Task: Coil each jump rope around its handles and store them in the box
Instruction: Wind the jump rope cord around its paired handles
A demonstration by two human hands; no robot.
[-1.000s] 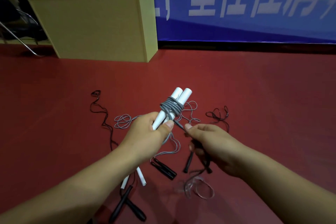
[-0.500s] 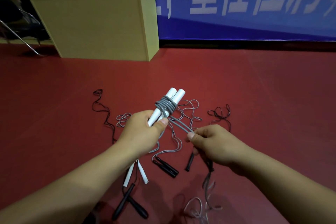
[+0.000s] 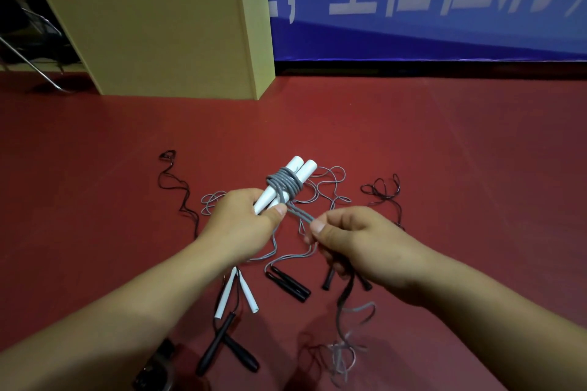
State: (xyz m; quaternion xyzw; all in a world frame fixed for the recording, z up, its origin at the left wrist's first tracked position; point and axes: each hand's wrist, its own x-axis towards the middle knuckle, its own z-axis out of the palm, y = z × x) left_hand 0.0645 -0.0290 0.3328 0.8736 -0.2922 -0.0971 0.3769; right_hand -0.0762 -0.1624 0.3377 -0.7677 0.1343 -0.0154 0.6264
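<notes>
Grey rope (image 3: 283, 185) coiled round paired white handles (image 3: 300, 170)

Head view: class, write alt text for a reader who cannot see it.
The left hand grips two white handles wound with grey rope; the right hand pinches its loose strands. More jump ropes lie on the red floor.

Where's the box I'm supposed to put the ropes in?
In the head view, the box stands on the red floor at upper left, against the blue banner, beyond the loose ropes.
</notes>
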